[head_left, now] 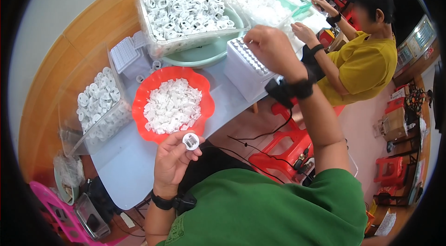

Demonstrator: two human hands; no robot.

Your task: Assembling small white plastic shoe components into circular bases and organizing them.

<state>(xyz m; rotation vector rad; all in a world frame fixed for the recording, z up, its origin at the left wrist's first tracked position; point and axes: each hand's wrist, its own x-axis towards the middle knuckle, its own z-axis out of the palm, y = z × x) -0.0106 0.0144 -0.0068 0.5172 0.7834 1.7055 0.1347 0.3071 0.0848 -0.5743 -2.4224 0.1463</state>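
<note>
Between the thumb and fingers of my left hand (171,160) is a small round white plastic part (191,141) with a dark, metallic-looking middle. This hand is just in front of a red scalloped bowl (208,102), which holds a heap of small white plastic pieces (173,106). My right hand (275,50) is over the top of a tall white block-shaped holder (242,73) with rows of small white round items along its top. Its fingers are curled together and point down; whatever they pinch, if anything, is hidden.
Clear bins of round white parts stand left (73,130) and at the back (144,18), the latter over a pale green basin (200,60). White ridged trays (125,55) stand between. At right a co-worker in yellow (371,67) works; red stools (285,151) and cables lie below.
</note>
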